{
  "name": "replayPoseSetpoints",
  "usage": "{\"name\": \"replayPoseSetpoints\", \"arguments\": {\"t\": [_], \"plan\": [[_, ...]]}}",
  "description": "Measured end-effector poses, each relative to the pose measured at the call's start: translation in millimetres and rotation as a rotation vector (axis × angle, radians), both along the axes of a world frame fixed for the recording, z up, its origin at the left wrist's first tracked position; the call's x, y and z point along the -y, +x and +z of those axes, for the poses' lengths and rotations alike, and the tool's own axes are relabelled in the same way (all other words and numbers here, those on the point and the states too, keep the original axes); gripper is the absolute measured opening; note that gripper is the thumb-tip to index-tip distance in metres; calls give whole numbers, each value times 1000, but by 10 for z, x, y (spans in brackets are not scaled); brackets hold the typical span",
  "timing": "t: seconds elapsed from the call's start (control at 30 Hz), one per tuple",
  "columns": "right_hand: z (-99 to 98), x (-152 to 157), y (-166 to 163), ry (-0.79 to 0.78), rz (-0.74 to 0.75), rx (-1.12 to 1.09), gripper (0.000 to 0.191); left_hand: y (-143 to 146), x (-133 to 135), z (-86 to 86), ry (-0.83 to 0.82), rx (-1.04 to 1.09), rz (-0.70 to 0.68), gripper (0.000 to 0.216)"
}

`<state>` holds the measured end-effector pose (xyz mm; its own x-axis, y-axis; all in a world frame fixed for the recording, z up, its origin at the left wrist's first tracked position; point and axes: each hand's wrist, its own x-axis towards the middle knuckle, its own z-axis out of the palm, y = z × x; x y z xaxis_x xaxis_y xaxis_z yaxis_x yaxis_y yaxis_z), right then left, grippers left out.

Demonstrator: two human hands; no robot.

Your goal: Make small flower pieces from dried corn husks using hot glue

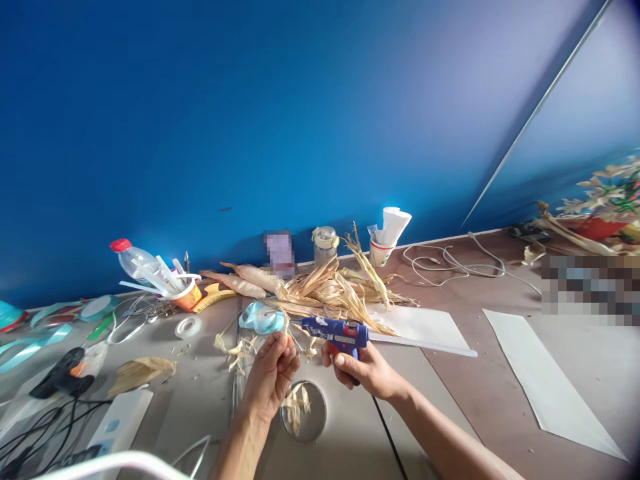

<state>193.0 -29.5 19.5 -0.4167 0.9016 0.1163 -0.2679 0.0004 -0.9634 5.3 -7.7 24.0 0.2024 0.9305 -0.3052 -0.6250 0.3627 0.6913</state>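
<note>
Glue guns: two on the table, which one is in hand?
The blue glue gun, gripped by the right hand at centre, nozzle toward the left hand. The black glue gun lies untouched at the far left.

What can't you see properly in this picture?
- Head view: the piece in the left hand is hidden by its curled fingers.
- The glue gun handle is covered by the right hand.
- Two blurred patches hide things by the wall and at right.
- The black gadget at left is too unclear to name.

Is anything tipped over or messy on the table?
Yes. The bottle lies on its side at the back left, the cup beside it is tipped over, and husk scraps are scattered near the left hand.
</note>
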Motion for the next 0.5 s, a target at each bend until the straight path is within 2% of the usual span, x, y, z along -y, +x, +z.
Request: {"name": "replayPoseSetpoints", "arguments": {"t": [0.1,0.2,0.27,0.37,0.43,0.5], "plan": [[9,18,39,14,-6,-21,39,3,-8,-12,-7,9,-5,26],[99,73,109,53,-75,70,38,0,-18,-26,35,36,-29,23],[204,113,180,143,-175,240,33,-5,-23,-36,72,41,-38,21],[330,158,325,371,-355,601,18,-10,-26,-53,98,16,-20,17],[321,181,445,484,-441,806,19,-9,-25,-62,106,-4,1,17],[221,208,581,533,-509,959,24,-5,-23,-67,108,-19,29,17]]}}
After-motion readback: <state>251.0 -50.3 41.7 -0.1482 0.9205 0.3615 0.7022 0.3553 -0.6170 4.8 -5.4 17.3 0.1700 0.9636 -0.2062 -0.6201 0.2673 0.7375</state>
